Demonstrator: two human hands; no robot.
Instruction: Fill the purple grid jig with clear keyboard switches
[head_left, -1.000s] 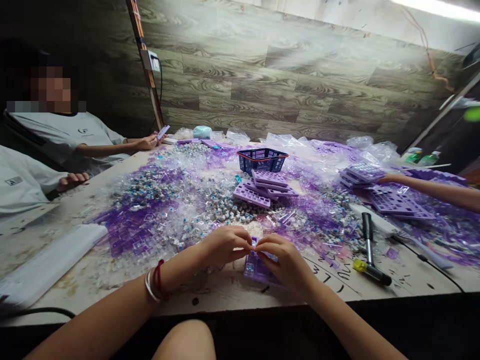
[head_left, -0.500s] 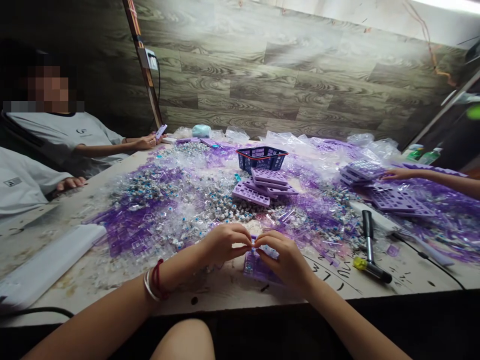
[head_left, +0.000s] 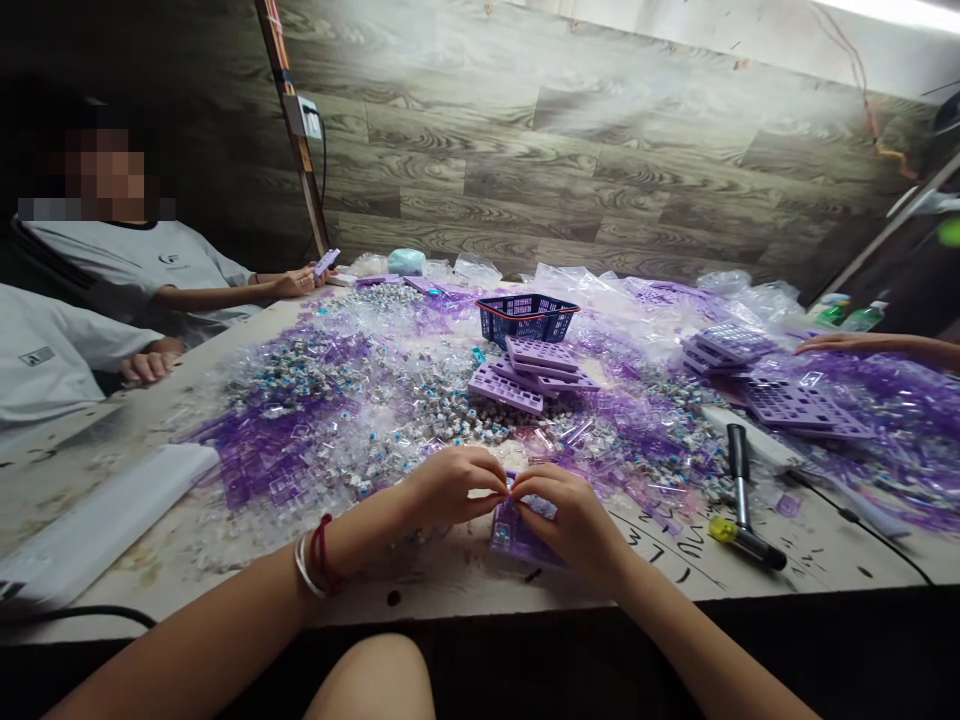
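Note:
My left hand (head_left: pixel 454 487) and my right hand (head_left: pixel 564 518) meet fingertip to fingertip at the near edge of the table (head_left: pixel 450 575). Both are curled in a pinch around a tiny piece that I cannot make out. Under my right hand lies a small purple plate (head_left: pixel 510 535) with square holes. My left wrist wears a white bangle and a red cord. Just beyond my hands spreads a heap of small grey-and-blue switches (head_left: pixel 450 415) mixed with clear and purple plastic pieces.
A stack of purple plates (head_left: pixel 529 370) and a blue basket (head_left: pixel 525 318) sit mid-table. A yellow-tipped tool (head_left: pixel 742 540) and a black-handled tool (head_left: pixel 737 460) lie right of my hands. A white slab (head_left: pixel 105 525) lies at left. Two people sit at left; another person's arm (head_left: pixel 877 347) reaches in from the right.
My hands stay pinched together almost in place. The arm on the right has drawn back from the purple plates. The nearest person's hand at left shifted slightly.

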